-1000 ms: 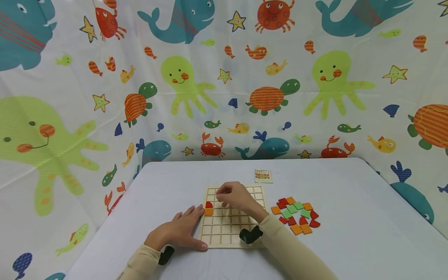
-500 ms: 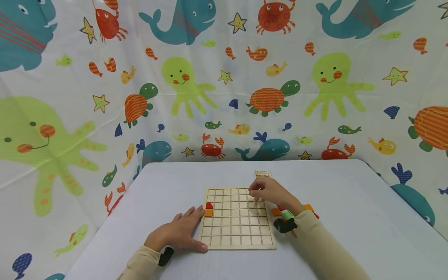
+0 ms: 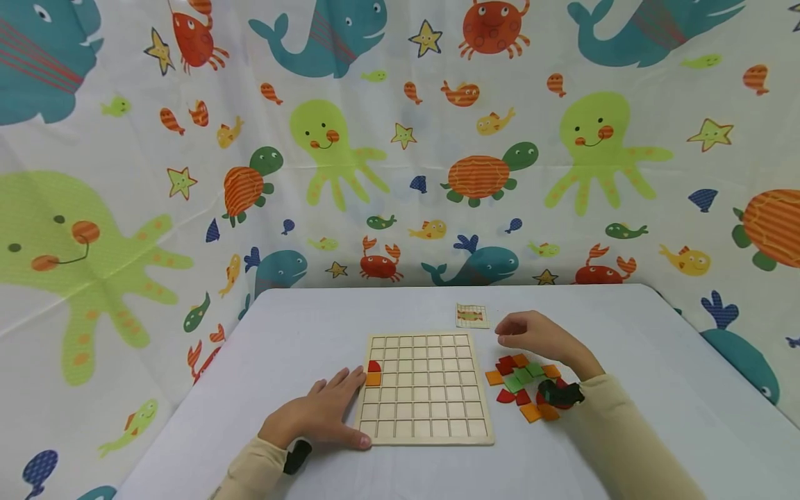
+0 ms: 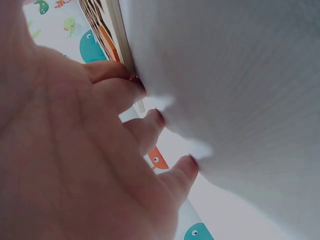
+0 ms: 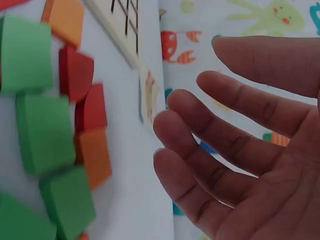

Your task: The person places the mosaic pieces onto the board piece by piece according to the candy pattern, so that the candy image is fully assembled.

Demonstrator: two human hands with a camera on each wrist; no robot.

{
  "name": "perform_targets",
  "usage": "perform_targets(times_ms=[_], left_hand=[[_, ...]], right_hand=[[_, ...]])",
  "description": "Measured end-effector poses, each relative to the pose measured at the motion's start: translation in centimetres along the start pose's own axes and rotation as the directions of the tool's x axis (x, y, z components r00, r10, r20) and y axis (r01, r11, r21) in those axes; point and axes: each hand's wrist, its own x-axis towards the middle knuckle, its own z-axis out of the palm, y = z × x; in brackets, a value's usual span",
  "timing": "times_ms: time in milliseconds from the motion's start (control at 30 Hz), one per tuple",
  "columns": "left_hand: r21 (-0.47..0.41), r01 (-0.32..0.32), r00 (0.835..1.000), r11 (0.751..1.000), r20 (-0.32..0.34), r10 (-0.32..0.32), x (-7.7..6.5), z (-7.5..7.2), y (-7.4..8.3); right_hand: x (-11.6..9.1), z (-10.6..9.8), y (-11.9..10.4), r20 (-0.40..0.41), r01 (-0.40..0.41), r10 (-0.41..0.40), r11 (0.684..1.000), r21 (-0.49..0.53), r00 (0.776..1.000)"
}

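A wooden grid board (image 3: 431,390) lies flat on the white table. Near its left edge, a red rounded piece (image 3: 373,366) sits in the cell above an orange square (image 3: 373,379). My left hand (image 3: 319,414) rests spread on the table, its fingertips and thumb at the board's left edge. To the right of the board, my right hand (image 3: 542,338) hovers just beyond a cluster of tiles, including a green tile (image 3: 514,382). In the right wrist view, the fingers (image 5: 182,187) are loosely bent and hold nothing. My right wrist and its camera hide some tiles.
A small picture card (image 3: 471,317) with a gridded drawing lies behind the board. Red pieces (image 3: 505,396) and orange squares (image 3: 530,413) make up the near side of the cluster. A cloth (image 3: 400,167) printed with sea animals hangs behind the table (image 3: 312,319).
My right hand has moved right, from above the board's upper cells, past the card, to above the tile cluster. My left hand and the board stay where they were.
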Motion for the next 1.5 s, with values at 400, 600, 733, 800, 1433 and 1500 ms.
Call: perform_targets(times_ms=[400,600,733,800,1433,1500], left_hand=[[-0.004,-0.013,1.000,1.000,-0.002,0.013,-0.1,-0.1,0.0],[-0.005,-0.010,1.000,1.000,-0.003,0.010,0.0,0.0,-0.1],[-0.001,-0.003,1.000,1.000,-0.007,0.003,0.1,0.2,-0.2],[-0.003,-0.004,1.000,1.000,-0.007,0.004,0.1,0.2,-0.3],[-0.008,0.000,1.000,1.000,-0.011,0.000,-0.3,-0.2,0.3],[-0.009,0.003,1.000,1.000,-0.008,-0.003,-0.3,-0.2,0.3]], right_hand=[[-0.3,0.0,1.3,0.109,-0.076,0.081,0.996,-0.043,0.991],[-0.1,0.7,1.5,0.114,-0.049,0.060,0.994,-0.094,0.992],[0.0,0.9,1.7,0.112,-0.027,0.042,0.991,-0.128,0.993],[0.0,1.0,1.7,0.112,-0.018,0.034,0.990,-0.141,0.993],[0.4,1.4,2.1,0.123,-0.023,0.041,0.988,-0.150,0.991],[0.3,1.5,2.2,0.120,-0.018,0.032,0.993,-0.116,0.992]])
